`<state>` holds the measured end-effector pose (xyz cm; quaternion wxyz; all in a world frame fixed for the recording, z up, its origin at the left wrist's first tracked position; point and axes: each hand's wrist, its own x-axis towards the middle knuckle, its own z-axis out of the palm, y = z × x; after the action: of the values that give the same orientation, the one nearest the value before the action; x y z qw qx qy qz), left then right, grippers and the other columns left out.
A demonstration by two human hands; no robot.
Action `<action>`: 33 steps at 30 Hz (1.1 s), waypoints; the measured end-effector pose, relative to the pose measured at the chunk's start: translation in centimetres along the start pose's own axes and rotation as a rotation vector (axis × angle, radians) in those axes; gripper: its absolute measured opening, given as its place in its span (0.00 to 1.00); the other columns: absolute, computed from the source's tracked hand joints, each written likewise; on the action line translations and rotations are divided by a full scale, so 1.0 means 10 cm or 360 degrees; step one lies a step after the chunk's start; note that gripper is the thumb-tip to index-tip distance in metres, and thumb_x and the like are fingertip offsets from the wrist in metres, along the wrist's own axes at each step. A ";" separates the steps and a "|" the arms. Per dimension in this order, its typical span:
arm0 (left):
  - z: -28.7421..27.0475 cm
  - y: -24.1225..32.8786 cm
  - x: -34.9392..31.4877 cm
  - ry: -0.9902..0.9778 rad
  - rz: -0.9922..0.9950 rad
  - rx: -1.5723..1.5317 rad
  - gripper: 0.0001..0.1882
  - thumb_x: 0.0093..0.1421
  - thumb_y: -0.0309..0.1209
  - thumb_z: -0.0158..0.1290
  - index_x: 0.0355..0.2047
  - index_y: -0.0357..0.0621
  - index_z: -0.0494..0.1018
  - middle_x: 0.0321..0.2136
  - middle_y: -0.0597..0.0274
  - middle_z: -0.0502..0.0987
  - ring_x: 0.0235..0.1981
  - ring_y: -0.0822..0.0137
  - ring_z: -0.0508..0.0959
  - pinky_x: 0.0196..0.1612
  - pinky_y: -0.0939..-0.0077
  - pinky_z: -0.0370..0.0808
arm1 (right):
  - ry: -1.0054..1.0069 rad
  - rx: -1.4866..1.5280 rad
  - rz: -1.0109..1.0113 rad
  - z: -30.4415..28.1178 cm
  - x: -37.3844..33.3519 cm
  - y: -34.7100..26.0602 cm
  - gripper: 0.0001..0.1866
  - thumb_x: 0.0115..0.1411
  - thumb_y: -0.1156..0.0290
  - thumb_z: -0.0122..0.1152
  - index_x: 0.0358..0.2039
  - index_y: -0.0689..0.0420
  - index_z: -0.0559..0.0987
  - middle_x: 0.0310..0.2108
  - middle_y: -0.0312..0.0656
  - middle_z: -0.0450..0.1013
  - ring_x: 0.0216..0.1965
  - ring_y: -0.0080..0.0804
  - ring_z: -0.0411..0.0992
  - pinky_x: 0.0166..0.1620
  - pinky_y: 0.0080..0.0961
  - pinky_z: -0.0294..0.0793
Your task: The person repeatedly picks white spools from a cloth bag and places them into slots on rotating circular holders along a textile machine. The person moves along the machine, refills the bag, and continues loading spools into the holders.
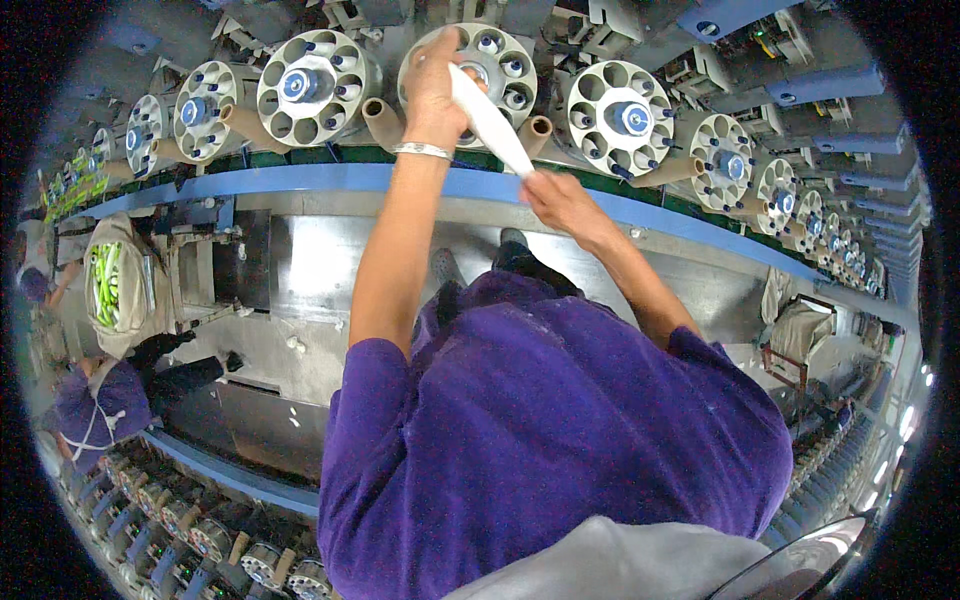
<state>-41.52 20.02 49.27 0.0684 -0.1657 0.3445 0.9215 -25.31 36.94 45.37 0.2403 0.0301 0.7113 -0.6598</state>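
Observation:
A white, spindle-shaped yarn bobbin [492, 120] slants across the front of a round, pocketed magazine [522, 48]. My right hand [566, 208] is closed on its lower, narrow end. Up at the left side of the magazine, my left hand [434, 88] is raised with the bobbin's upper end against it. Its fingers are partly hidden and blurred, so I cannot tell whether they grip anything. Several of the magazine's pockets have dark-tipped tubes in them. Brown tubes [383, 118] stick out beside the magazine, on either side of it.
More round magazines [312, 88] line the machine to both sides, above a blue rail [330, 184]. A cloth bin of yellow-green tubes [125, 285] stands at the left, near another person [105, 400]. A beige cloth cart [800, 330] is at the right. A second machine row [210, 540] runs behind me.

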 end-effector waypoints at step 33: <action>0.75 -0.43 0.14 -0.0227 0.0217 0.0270 0.13 0.57 0.28 0.57 0.42 0.44 0.69 0.23 0.63 0.70 0.19 0.67 0.71 0.20 0.65 0.71 | 0.0866 -0.1740 -0.1182 -0.74 0.42 -0.47 0.11 0.60 0.66 0.59 0.27 0.59 0.75 0.25 0.41 0.70 0.26 0.40 0.71 0.30 0.32 0.70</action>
<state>-43.71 28.19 51.46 0.0437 -0.0697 0.4260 0.9010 -32.98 42.23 48.19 -0.2056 -0.1753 0.9382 -0.2161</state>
